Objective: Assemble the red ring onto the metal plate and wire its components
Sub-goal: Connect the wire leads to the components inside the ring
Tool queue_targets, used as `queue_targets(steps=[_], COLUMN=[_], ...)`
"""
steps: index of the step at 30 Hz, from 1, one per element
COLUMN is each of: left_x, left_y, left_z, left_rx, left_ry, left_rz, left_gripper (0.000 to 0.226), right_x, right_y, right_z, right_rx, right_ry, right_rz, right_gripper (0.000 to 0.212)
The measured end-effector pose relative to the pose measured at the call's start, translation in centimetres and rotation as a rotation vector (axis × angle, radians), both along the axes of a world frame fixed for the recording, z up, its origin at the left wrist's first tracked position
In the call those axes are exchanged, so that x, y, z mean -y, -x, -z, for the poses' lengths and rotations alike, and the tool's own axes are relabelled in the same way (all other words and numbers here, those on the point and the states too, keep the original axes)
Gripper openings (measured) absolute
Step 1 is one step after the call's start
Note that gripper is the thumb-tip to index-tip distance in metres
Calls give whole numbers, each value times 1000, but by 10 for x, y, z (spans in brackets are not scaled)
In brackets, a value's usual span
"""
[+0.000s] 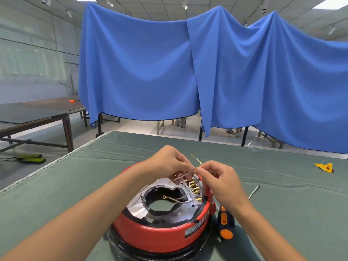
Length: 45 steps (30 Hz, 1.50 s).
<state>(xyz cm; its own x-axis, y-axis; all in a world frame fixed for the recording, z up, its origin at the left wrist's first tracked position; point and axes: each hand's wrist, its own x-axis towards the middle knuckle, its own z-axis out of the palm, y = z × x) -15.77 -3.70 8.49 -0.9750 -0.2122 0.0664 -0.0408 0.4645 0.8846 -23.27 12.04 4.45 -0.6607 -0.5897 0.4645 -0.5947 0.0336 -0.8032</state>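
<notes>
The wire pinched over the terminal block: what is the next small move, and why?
Probably lower that wire's end onto the far terminal of the block on the red ring. Both the left hand and the right hand pinch it just above that row, and the terminals nearer the camera already carry white wires. The screwdriver lies by the ring.

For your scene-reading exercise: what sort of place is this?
Probably a workshop or training hall: plain work tables, a screwdriver beside the red ring being wired, and blue cloth screening off other stations.

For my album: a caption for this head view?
Both hands pinch a wire above the red ring, screwdriver beside it.
</notes>
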Motion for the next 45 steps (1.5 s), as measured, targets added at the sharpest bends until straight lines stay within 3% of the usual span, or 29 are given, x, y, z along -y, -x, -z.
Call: queue_targets(steps=[5, 9, 17, 45], left_x=[13, 16, 15, 13], left_y=[5, 13, 27, 28], left_z=[4, 15, 34, 40], left_rx=[133, 294, 378, 386], left_ry=[-119, -143, -243, -284], left_rz=[-173, -279, -315, -298], left_gripper=[15, 11, 12, 12], right_x=[20, 31, 33, 34], right_y=[13, 18, 28, 27], right_z=[0, 11, 19, 21], right_rx=[64, 50, 166, 171], right_ry=[4, -56, -207, -187], right_rz=[237, 365, 177, 186], right_gripper=[20, 8, 24, 27])
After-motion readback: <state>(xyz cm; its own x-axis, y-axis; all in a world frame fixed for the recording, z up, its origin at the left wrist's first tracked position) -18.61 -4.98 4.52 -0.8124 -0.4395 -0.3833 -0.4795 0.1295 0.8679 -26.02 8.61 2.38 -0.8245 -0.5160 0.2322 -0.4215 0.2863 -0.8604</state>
